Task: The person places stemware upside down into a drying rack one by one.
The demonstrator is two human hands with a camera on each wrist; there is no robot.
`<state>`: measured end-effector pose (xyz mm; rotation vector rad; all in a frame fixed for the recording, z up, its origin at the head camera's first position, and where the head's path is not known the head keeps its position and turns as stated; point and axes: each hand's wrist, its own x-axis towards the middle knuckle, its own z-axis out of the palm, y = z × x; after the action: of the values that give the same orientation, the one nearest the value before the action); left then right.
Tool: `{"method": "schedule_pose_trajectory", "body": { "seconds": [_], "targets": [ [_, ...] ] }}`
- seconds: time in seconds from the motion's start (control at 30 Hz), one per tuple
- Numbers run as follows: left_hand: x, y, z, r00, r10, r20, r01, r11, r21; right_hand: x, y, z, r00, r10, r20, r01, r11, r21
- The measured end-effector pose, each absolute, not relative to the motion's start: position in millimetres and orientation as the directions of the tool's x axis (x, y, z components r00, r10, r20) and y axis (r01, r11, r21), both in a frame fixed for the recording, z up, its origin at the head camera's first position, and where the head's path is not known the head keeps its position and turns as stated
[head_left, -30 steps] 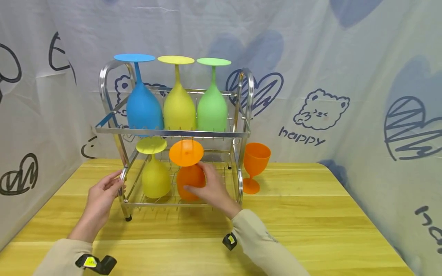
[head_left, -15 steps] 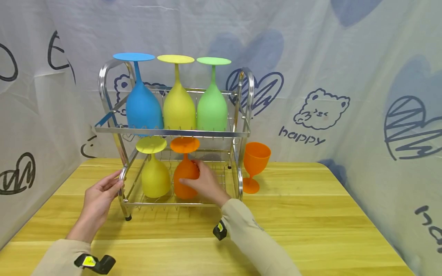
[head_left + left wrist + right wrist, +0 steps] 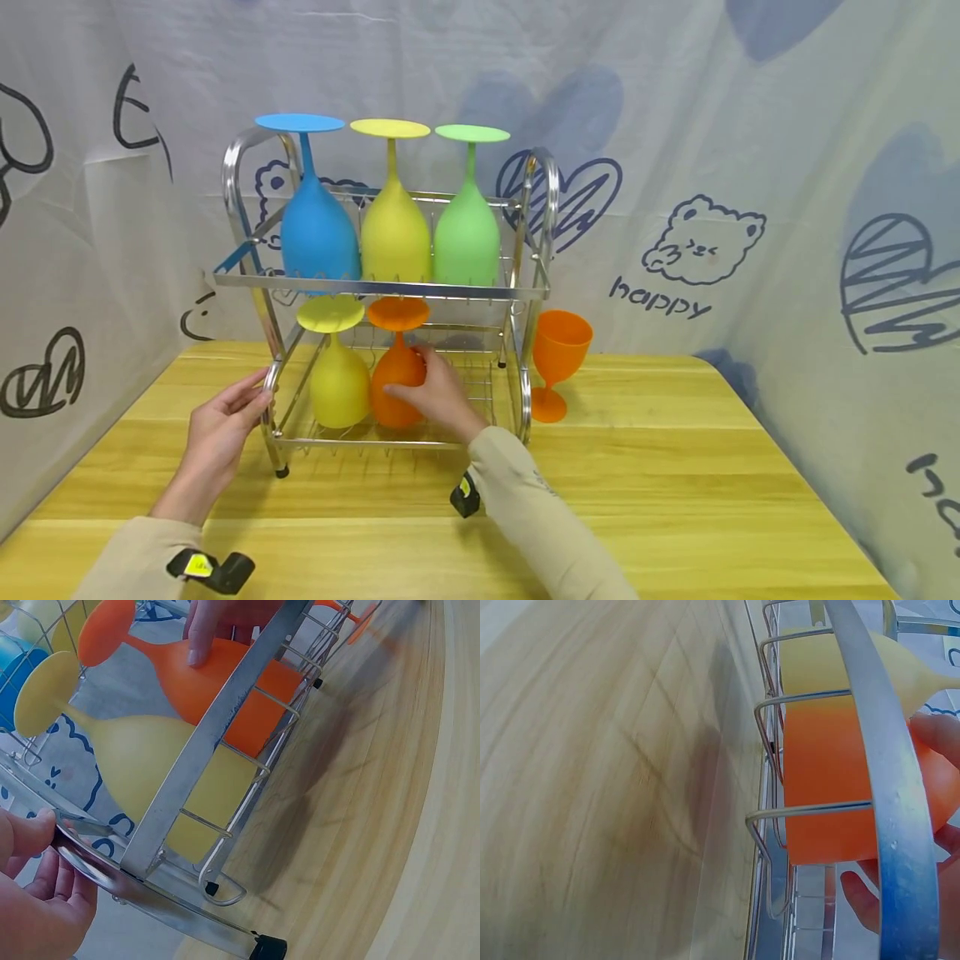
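Observation:
On the lower tier of a two-tier metal dish rack [image 3: 378, 289], an orange goblet [image 3: 392, 407] stands upside down, its foot upward. My right hand [image 3: 442, 398] holds its bowl from the right, thumb in front and fingers behind. Immediately to its left is an upside-down yellow goblet [image 3: 337, 390]; the two bowls appear to touch in the right wrist view, where my right fingers [image 3: 862, 901] show past the orange bowl. My left hand [image 3: 219, 433] pinches the rack's left front post, thumb on one side and fingers on the other in the left wrist view.
Upside-down blue [image 3: 318, 237], yellow [image 3: 395, 237] and green [image 3: 467, 237] goblets line the upper tier. A second orange goblet [image 3: 561, 346] stands upright on the wooden table [image 3: 675, 483], right of the rack. A printed curtain [image 3: 697, 108] hangs behind.
The orange goblet in my right hand has shifted left toward the lower yellow one and straightened from a tilt toward me. My left hand stays on the post.

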<state>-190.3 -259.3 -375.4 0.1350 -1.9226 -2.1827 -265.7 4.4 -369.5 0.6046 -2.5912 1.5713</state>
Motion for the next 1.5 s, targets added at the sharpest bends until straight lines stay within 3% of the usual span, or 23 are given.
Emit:
{"method": "schedule_pose_trajectory", "body": {
  "seconds": [0.4, 0.7, 0.83, 0.97, 1.17, 1.3, 1.5],
  "targets": [
    [-189, -257, -374, -0.966, -0.246, 0.076, 0.105, -0.107, 0.989, -260, 6, -366, -0.945, -0.259, 0.199, -0.297, 0.429, -0.853],
    [-189, -257, -374, -0.966, -0.247, 0.073, 0.096, -0.081, 0.992, -230, 25, -343, -0.941, -0.277, 0.195, -0.315, 0.506, -0.803],
    [-189, -258, -375, -0.966, -0.246, 0.076, 0.095, -0.070, 0.993, -212, 37, -330, -0.914, -0.311, 0.260, -0.389, 0.494, -0.777],
    [-188, -257, -375, -0.964, -0.251, 0.086, 0.102, -0.052, 0.993, -196, 53, -321, -0.857, -0.326, 0.400, -0.513, 0.459, -0.725],
    [-187, -251, -372, -0.946, -0.303, 0.114, 0.047, 0.219, 0.975, -184, 82, -315, -0.728, -0.304, 0.615, -0.685, 0.357, -0.635],
    [-185, -243, -368, -0.927, -0.350, 0.133, -0.011, 0.380, 0.925, -182, 104, -314, -0.682, -0.255, 0.685, -0.728, 0.325, -0.604],
    [-175, -233, -361, -0.912, -0.372, 0.174, -0.003, 0.430, 0.903, -187, 136, -314, -0.691, -0.112, 0.714, -0.700, 0.350, -0.622]
  ]
}}
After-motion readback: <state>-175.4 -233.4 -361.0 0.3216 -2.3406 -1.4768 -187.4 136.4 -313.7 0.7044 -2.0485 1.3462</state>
